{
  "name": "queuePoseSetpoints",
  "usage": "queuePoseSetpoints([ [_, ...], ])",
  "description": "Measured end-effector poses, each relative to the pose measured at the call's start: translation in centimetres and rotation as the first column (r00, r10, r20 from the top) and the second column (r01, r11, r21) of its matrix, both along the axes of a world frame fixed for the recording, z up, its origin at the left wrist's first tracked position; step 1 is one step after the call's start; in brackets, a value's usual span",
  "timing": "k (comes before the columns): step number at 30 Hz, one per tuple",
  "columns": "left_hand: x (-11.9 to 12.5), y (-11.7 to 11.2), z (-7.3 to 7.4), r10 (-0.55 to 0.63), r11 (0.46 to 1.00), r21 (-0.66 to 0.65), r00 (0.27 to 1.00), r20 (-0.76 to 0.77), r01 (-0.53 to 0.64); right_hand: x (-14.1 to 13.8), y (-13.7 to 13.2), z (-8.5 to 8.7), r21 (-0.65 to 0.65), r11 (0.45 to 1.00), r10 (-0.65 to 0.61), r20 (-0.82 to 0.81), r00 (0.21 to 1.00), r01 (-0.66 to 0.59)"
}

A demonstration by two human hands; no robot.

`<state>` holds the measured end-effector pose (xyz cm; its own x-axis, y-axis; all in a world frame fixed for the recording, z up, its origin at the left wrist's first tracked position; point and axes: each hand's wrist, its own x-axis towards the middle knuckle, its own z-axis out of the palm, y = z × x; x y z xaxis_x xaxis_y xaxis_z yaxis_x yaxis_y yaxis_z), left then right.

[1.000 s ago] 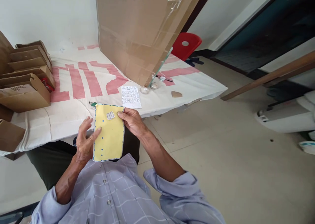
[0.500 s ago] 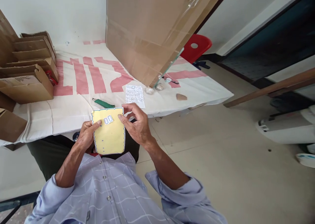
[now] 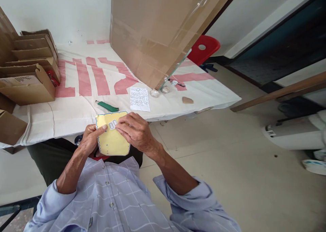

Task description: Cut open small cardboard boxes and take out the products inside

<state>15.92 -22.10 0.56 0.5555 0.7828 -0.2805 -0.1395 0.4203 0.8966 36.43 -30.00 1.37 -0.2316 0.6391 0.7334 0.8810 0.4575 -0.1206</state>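
Observation:
I hold a yellow sheet (image 3: 112, 140) with a blue dotted edge over my lap, just below the table's front edge. My left hand (image 3: 91, 138) grips its left side, thumb on the front. My right hand (image 3: 134, 130) lies across its upper right part, fingertips pinched at two small white stickers (image 3: 112, 124) stuck near the top. On the table ahead lies a white sheet (image 3: 139, 99) covered with several more small stickers, and a green-handled knife (image 3: 108, 106) lies to its left.
The table (image 3: 76, 113) has a white cloth with red shapes. Folded cardboard boxes (image 3: 28, 75) are stacked at the left. A large cardboard panel (image 3: 155, 28) leans at the back centre, a glass strip and two small clear discs (image 3: 160, 91) at its foot. A red stool (image 3: 203, 48) stands behind.
My left hand closed onto the sheet's left edge. My right hand moved from the sheet's right edge onto its face, up to the two stickers. The sheet came slightly toward me.

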Motion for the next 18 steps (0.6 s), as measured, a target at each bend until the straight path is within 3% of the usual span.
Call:
queuePoseSetpoints([
  [5, 0.1, -0.1, -0.4, -0.039, 0.999, 0.023, 0.998, -0.043, 0.04, -0.4, -0.1, 0.0, 0.043, 0.998, 0.04, 0.007, 0.999, -0.041],
  [10, 0.0, -0.2, -0.3, -0.049, 0.999, 0.012, 0.997, -0.068, 0.05, -0.1, -0.1, -0.2, -0.008, 1.0, 0.007, 0.017, 1.0, -0.007],
  [14, -0.2, -0.1, 0.3, -0.044, 0.999, 0.014, 0.994, -0.102, 0.046, 0.1, -0.2, -0.4, 0.028, 1.0, -0.016, 0.046, 0.999, 0.015],
  [18, -0.1, -0.4, 1.3, -0.06, 0.998, -0.011, 0.99, -0.129, 0.059, 0.1, -0.3, -0.4, 0.074, 0.996, 0.053, 0.021, 0.998, -0.054],
])
